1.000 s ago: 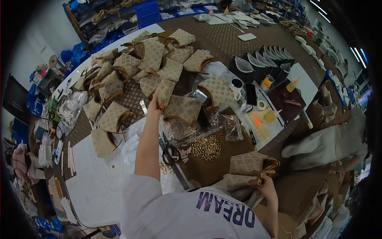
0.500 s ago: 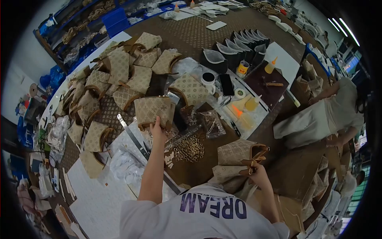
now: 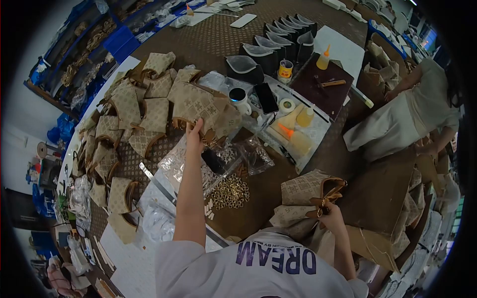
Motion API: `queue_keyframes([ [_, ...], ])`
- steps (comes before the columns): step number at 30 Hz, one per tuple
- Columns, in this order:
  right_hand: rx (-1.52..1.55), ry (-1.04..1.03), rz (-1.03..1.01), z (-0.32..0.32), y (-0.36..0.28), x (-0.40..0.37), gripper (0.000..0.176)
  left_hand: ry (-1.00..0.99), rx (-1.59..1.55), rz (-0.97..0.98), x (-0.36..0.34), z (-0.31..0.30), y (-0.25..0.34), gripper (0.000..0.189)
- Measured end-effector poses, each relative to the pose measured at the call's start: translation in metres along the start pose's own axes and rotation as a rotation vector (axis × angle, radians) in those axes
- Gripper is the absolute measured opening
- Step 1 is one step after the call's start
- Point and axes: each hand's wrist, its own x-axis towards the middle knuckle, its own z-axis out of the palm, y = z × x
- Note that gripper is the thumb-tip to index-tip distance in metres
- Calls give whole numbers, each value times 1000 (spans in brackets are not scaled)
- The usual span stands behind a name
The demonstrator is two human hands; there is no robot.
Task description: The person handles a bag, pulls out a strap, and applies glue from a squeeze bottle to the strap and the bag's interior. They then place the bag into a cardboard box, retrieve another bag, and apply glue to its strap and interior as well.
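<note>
A beige patterned bag piece (image 3: 198, 107) with brown trim is in my left hand (image 3: 195, 137), its fingers closed on the lower edge. It hangs over the middle of the table, partly over the pile of similar pieces. My right hand (image 3: 330, 217) grips the brown trim of another patterned bag piece (image 3: 303, 191) with gold-coloured hardware, low on the right. Between my hands lie a heap of gold-coloured rings (image 3: 231, 192), small white strips (image 3: 208, 209) and a clear plastic bag (image 3: 257, 155).
Many bag pieces (image 3: 126, 107) pile up at the left. A metal ruler (image 3: 158, 183) lies near my left forearm. Behind are a mug (image 3: 239, 99), a phone (image 3: 266, 98), a glue bottle (image 3: 323, 60), a hammer (image 3: 332, 83) and black pouches (image 3: 243, 69). Another person (image 3: 397, 119) stands at right.
My left hand has moved the bag piece forward, away from my body, uncovering more of the table beneath. My right hand keeps its hold. The view has shifted slightly.
</note>
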Motion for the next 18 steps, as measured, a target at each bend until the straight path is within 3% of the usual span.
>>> queue_keyframes([
  [2, 11, 46, -3, -7, 9, 1, 43, 49, 104, -114, 6, -3, -25, 41],
  [3, 26, 64, 32, -11, 9, 0, 44, 104, 200, -111, 21, -34, -59, 42],
  [5, 36, 97, 64, -17, 12, 2, 43, 214, 216, -59, 7, -36, -78, 50],
  [8, 32, 103, 93, -27, 22, 6, 42, 188, 149, -5, -2, -36, -86, 49],
  [9, 49, 95, 120, -29, 24, 8, 41, 150, 253, -111, 10, -56, -90, 60],
  [12, 27, 67, 152, -30, 9, 14, 39, 171, 285, -321, -7, -16, -50, 70],
  [13, 8, 58, 154, -29, 2, 14, 38, 148, 294, -329, -5, -20, -52, 77],
  [17, -91, 1, 87, -27, -9, 19, 36, 90, 300, -411, 4, -31, -52, 71],
  [18, -94, -2, 60, -26, -5, 21, 36, 59, 287, -442, 3, -28, -46, 78],
])
